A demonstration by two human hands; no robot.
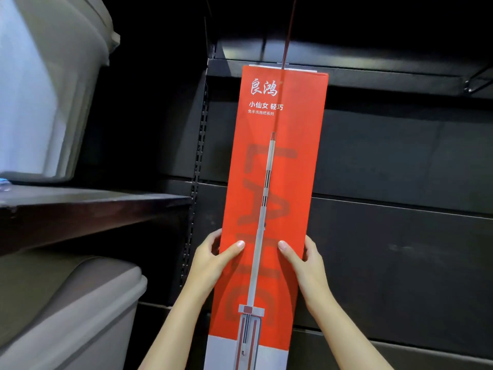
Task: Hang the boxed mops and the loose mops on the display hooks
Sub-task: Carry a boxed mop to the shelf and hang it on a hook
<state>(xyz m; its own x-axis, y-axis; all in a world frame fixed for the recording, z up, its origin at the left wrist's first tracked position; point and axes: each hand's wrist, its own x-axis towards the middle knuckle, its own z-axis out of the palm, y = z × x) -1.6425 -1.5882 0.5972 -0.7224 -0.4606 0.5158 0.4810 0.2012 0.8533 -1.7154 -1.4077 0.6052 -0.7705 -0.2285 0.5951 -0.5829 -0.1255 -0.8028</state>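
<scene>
A tall red mop box (282, 166) with white lettering and a printed mop stands upright against the dark display panel. My left hand (213, 259) grips its left edge, thumb on the front face. My right hand (304, 260) grips its right edge the same way. The box's white top tab (286, 66) sits at a thin display hook (289, 30) that runs up and toward me from the panel. Whether the tab is threaded on the hook cannot be told. No loose mops are in view.
A dark slotted upright (198, 166) runs down the panel left of the box. At left, a dark shelf (88, 209) carries a grey plastic bin (53, 84), with another grey lidded bin (72, 311) below it. Another hook bracket (477, 81) shows at the upper right.
</scene>
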